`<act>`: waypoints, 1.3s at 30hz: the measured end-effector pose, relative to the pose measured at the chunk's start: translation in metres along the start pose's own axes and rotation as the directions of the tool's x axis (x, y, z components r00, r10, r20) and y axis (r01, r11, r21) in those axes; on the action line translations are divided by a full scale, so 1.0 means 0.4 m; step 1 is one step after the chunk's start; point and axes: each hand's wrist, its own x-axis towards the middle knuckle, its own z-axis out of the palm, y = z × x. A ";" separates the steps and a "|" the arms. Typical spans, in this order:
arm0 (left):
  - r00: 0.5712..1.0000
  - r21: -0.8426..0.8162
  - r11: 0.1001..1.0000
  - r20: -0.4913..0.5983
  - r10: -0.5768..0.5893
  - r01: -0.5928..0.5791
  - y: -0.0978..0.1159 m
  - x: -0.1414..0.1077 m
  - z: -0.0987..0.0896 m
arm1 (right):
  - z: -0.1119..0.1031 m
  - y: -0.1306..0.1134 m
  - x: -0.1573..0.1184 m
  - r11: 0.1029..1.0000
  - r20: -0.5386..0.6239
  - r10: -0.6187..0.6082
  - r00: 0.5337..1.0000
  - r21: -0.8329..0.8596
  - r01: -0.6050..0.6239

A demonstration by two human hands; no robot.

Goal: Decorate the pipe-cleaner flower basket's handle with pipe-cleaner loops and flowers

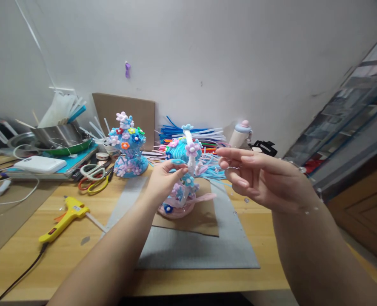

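My left hand is closed, thumb and index finger pinching at a white fuzzy stem with pipe-cleaner flowers on it. A pale blue flower tops the stem and a lilac flower sits below. Right behind stands a decoration with a blue rounded top and a pink base; whether the stem is fixed to it I cannot tell. To the right, my right hand is raised, index finger stretched out and other fingers loosely curled, with nothing visible in it.
A similar flowered decoration stands at the back left. A yellow glue gun lies left, near scissors. Cardboard lies on a grey mat. Bundled pipe cleaners and a bottle are by the wall.
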 end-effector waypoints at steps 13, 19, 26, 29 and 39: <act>0.999 0.186 0.982 -0.031 0.026 -0.020 0.034 -0.043 -0.021 | -0.066 0.020 0.016 0.981 -0.108 -0.159 0.981 -0.130 0.144; 0.999 0.176 0.984 -0.040 0.004 0.003 0.028 -0.043 -0.017 | -0.061 0.015 0.088 0.946 -0.034 -0.288 0.957 -0.163 0.279; 0.999 0.160 0.987 -0.039 0.012 -0.005 0.022 -0.033 -0.028 | -0.055 -0.004 0.137 0.963 -0.112 -0.222 0.969 -0.184 0.199; 0.999 0.129 0.991 -0.011 0.033 -0.031 0.031 -0.017 -0.041 | -0.066 -0.009 0.166 0.946 -0.176 -0.241 0.954 -0.261 0.191; 1.000 -0.012 1.000 -0.009 -0.020 0.020 0.028 -0.026 -0.031 | -0.083 -0.047 0.158 0.913 -0.173 -0.346 0.922 -0.291 0.288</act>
